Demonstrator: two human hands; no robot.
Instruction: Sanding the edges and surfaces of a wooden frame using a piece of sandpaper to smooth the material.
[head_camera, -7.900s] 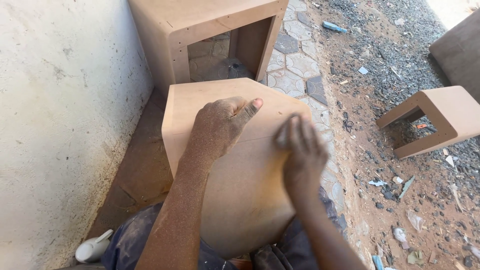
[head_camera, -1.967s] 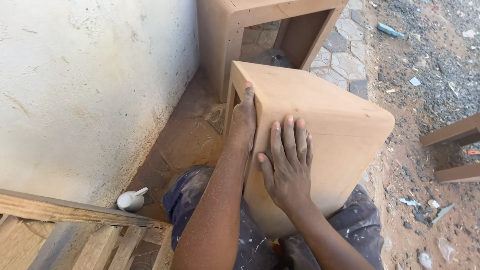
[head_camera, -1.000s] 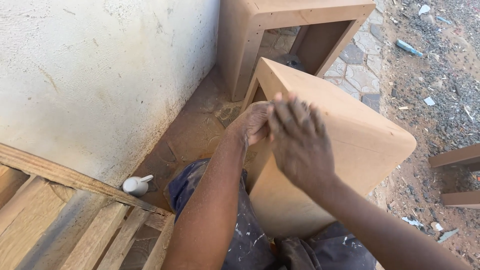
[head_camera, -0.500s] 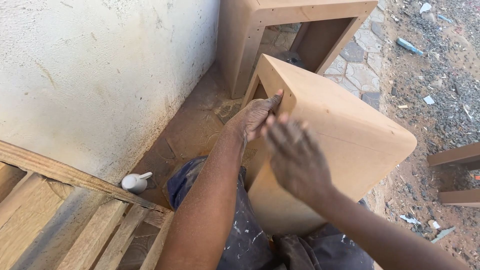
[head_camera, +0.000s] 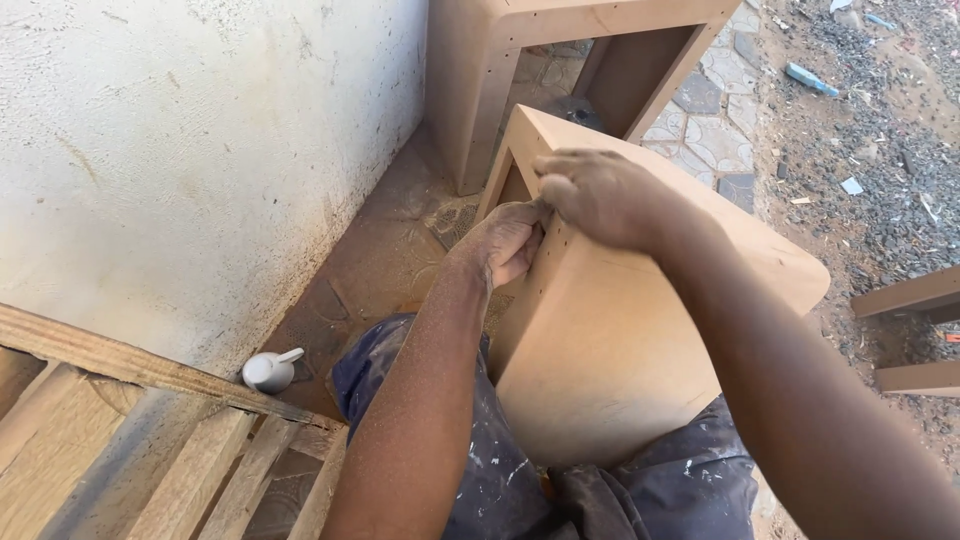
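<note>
My right hand (head_camera: 600, 195) is now pressing beside my left hand (head_camera: 508, 240), whose fingers are gripping the fibreboard box (head_camera: 640, 340) along its left edge.

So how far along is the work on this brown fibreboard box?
Done: the tan fibreboard box stands assembled, its broad face smooth. In hand: the left hand grips its left edge and the right hand presses at the top corner. Left: a similar brown box stands beyond; whether it needs work isn't visible.
</note>
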